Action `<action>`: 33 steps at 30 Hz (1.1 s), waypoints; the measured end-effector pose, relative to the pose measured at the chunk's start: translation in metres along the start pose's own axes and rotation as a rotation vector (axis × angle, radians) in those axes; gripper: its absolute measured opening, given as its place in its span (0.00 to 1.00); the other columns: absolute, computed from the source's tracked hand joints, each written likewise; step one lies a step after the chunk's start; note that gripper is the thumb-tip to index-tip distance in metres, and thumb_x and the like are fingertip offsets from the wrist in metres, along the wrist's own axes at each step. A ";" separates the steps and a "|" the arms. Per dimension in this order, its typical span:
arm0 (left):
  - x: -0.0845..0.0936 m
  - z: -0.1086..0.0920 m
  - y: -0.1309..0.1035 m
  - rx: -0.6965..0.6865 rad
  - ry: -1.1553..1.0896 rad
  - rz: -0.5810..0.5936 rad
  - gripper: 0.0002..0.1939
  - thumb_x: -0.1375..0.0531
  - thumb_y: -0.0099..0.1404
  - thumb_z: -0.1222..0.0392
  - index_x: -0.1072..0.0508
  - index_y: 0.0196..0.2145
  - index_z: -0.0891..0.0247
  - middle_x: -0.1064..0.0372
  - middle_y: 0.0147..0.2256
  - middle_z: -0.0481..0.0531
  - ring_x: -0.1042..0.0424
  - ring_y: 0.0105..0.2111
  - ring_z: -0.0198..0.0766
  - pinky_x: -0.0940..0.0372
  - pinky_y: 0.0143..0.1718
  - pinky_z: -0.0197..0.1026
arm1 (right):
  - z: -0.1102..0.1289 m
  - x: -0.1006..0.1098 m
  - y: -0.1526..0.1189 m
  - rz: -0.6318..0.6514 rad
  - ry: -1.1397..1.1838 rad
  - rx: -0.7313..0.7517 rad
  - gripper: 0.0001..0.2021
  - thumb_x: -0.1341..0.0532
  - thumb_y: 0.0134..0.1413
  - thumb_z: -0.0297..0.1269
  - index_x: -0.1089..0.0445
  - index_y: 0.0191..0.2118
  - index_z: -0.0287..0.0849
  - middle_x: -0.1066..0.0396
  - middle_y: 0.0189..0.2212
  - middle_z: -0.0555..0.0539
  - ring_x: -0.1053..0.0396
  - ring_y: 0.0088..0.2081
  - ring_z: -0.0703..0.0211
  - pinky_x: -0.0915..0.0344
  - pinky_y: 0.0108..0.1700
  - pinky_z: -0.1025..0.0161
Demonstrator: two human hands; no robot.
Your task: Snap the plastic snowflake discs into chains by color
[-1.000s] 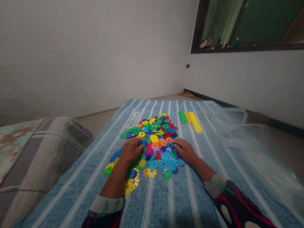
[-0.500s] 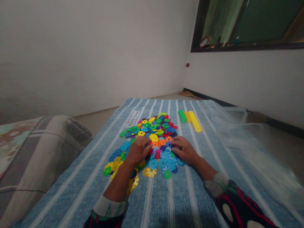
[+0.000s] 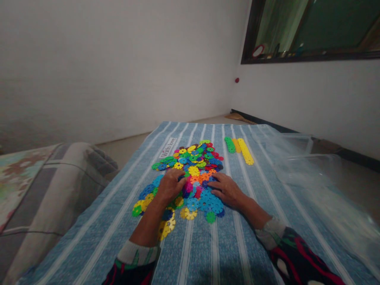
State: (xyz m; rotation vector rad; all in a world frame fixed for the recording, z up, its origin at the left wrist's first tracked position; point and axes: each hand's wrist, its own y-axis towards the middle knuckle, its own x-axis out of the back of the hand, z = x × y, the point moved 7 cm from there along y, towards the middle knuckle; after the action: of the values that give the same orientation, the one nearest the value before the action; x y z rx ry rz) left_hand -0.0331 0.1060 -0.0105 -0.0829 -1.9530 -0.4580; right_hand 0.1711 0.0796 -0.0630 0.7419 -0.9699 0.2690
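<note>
A loose pile of colourful plastic snowflake discs (image 3: 193,171) covers the middle of the striped cloth. My left hand (image 3: 170,184) rests on the left part of the pile, its thumb apart from the bent fingers and no disc seen in its grip. On the right side, among orange and blue discs, my right hand (image 3: 226,189) lies with its fingers stretched out and spread. Light blue discs (image 3: 209,201) sit between and below the hands. Yellow discs (image 3: 168,227) lie near my left forearm. Small pieces under the fingertips are hidden.
Rows of green discs (image 3: 229,145), orange discs (image 3: 236,145) and yellow discs (image 3: 245,152) lie beyond the pile to the right. Clear plastic containers (image 3: 308,168) and a transparent bag (image 3: 341,217) stand along the right edge. A fabric-covered seat (image 3: 74,174) is at left.
My right hand has moved slightly left over the discs, its fingers reaching further into the pile. My left hand has shifted a little to the left. The view has turned slightly.
</note>
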 end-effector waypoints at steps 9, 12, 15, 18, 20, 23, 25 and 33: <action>0.001 -0.004 0.000 0.016 -0.023 0.000 0.12 0.44 0.60 0.56 0.23 0.35 0.61 0.25 0.38 0.54 0.29 0.41 0.42 0.36 0.48 0.44 | 0.000 0.004 0.003 -0.065 0.153 -0.046 0.08 0.38 0.53 0.31 0.25 0.40 0.45 0.30 0.48 0.41 0.34 0.52 0.49 0.38 0.54 0.51; 0.001 -0.005 0.000 -0.007 -0.027 -0.005 0.12 0.44 0.60 0.55 0.24 0.35 0.62 0.25 0.37 0.55 0.29 0.40 0.43 0.36 0.47 0.44 | -0.004 0.012 0.003 -0.153 0.281 -0.094 0.05 0.39 0.52 0.29 0.27 0.34 0.44 0.28 0.44 0.43 0.32 0.49 0.52 0.37 0.53 0.54; 0.002 -0.004 0.000 -0.019 -0.035 -0.020 0.12 0.44 0.61 0.55 0.24 0.34 0.62 0.25 0.37 0.55 0.29 0.41 0.43 0.36 0.47 0.44 | -0.013 0.022 0.001 -0.270 0.419 -0.187 0.04 0.40 0.51 0.31 0.28 0.29 0.43 0.26 0.38 0.45 0.30 0.44 0.55 0.35 0.49 0.57; 0.003 -0.004 0.000 -0.053 -0.050 -0.030 0.11 0.44 0.61 0.54 0.24 0.33 0.61 0.25 0.36 0.54 0.28 0.39 0.42 0.35 0.45 0.44 | -0.026 0.029 -0.003 -0.363 0.513 -0.335 0.04 0.39 0.49 0.35 0.27 0.29 0.42 0.25 0.33 0.46 0.28 0.38 0.56 0.34 0.44 0.59; 0.004 -0.005 0.000 -0.076 -0.053 -0.036 0.11 0.44 0.60 0.54 0.24 0.32 0.62 0.25 0.35 0.54 0.28 0.38 0.43 0.35 0.44 0.44 | -0.033 0.029 -0.007 -0.388 0.563 -0.429 0.06 0.38 0.48 0.37 0.26 0.31 0.42 0.25 0.30 0.47 0.29 0.34 0.57 0.33 0.40 0.61; 0.002 -0.008 0.000 -0.107 -0.045 -0.023 0.11 0.44 0.61 0.55 0.25 0.31 0.62 0.25 0.34 0.54 0.28 0.37 0.42 0.35 0.43 0.43 | -0.039 0.029 -0.009 -0.406 0.624 -0.512 0.08 0.39 0.47 0.39 0.27 0.30 0.41 0.26 0.26 0.49 0.30 0.29 0.58 0.34 0.35 0.63; -0.001 -0.011 -0.001 -0.130 -0.046 0.002 0.10 0.45 0.62 0.57 0.25 0.31 0.62 0.25 0.33 0.54 0.29 0.37 0.41 0.36 0.43 0.43 | -0.041 0.031 -0.010 -0.425 0.634 -0.535 0.08 0.39 0.46 0.40 0.27 0.29 0.42 0.27 0.24 0.50 0.31 0.28 0.59 0.35 0.33 0.64; -0.015 -0.036 -0.005 -0.229 -0.023 0.055 0.09 0.44 0.63 0.59 0.25 0.33 0.64 0.26 0.34 0.55 0.30 0.38 0.43 0.36 0.44 0.46 | -0.043 0.035 -0.012 -0.460 0.615 -0.553 0.09 0.39 0.46 0.41 0.28 0.29 0.41 0.28 0.25 0.50 0.32 0.28 0.59 0.35 0.33 0.64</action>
State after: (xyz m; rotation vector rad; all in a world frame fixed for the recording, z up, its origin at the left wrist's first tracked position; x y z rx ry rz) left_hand 0.0029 0.0910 -0.0132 -0.2882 -1.9090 -0.6455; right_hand 0.2248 0.0958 -0.0546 0.3156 -0.2433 -0.1721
